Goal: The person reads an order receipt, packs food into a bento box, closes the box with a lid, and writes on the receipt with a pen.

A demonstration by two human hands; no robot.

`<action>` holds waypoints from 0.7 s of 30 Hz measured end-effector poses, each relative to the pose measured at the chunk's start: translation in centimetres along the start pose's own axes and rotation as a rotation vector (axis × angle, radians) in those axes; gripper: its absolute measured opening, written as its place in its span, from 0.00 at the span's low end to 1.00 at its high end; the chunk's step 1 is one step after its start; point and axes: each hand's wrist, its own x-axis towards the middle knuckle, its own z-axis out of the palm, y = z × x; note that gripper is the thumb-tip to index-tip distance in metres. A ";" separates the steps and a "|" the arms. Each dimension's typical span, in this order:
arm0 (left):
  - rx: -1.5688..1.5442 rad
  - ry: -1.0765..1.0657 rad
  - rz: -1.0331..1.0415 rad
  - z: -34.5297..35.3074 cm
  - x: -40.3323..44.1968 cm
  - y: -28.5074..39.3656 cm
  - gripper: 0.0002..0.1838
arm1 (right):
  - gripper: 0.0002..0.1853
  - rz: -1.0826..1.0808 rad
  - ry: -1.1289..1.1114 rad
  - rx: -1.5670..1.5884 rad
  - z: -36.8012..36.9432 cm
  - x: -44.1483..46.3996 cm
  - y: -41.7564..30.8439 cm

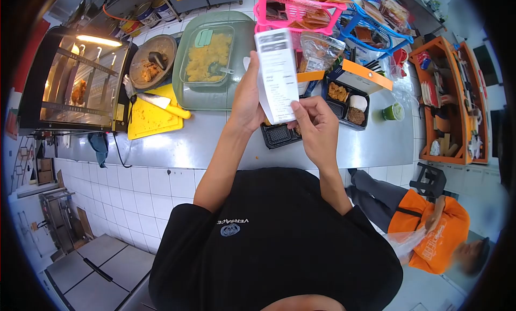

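Observation:
A long printed receipt point(278, 77) is held up between my two hands, over the steel table. My left hand point(250, 96) grips its left edge, the thumb partly behind the paper. My right hand point(318, 125) pinches the lower right corner between thumb and fingers. Behind the receipt and partly hidden by it lies a black compartment tray point(279, 136). Right of that, a black meal box point(363, 124) holds fried pieces, a white rice mound and a brown patty. An orange-edged carton flap point(367, 75) stands over the box.
On the left are a lit display warmer point(80, 85), a bowl of chicken point(152, 61), and a knife point(161, 102) on a yellow board point(153, 120). A green tub point(185, 96), pink basket point(260, 21), blue basket point(398, 45) and green cup point(394, 111) surround the work area. A person in orange point(430, 230) stands right.

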 end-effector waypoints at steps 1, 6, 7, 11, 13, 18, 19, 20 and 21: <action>0.001 -0.004 -0.004 0.3 0.2 -0.4 0.29 | 0.07 -0.054 0.060 -0.003 0.2 0.1 -0.1; 0.156 0.053 -0.062 -0.1 -0.3 -2.8 0.23 | 0.07 -0.624 0.308 -0.403 -1.3 2.5 -0.1; 0.216 0.036 -0.106 0.3 -0.9 -3.2 0.25 | 0.07 -0.624 0.325 -0.405 -1.6 2.7 -0.5; 0.319 -0.125 -0.234 0.5 -2.7 -4.9 0.32 | 0.08 -0.382 0.365 -0.084 -2.4 4.0 -1.0; 0.242 -0.207 -0.343 0.4 -3.6 -4.7 0.31 | 0.08 -0.355 0.361 -0.115 -2.9 4.4 -0.8; 0.395 -0.464 -0.300 -0.5 -4.5 -4.7 0.31 | 0.08 -0.347 0.378 -0.073 -3.0 4.4 -1.2; 0.396 -0.463 -0.303 -0.6 -4.6 -4.6 0.31 | 0.08 -0.336 0.386 -0.068 -3.0 4.3 -1.3; 0.455 -0.425 -0.297 -0.8 -4.7 -4.7 0.28 | 0.08 -0.334 0.389 -0.066 -3.0 4.3 -1.4; 0.514 -0.388 -0.292 -0.8 -4.8 -4.7 0.26 | 0.08 -0.337 0.390 -0.065 -3.1 4.4 -1.3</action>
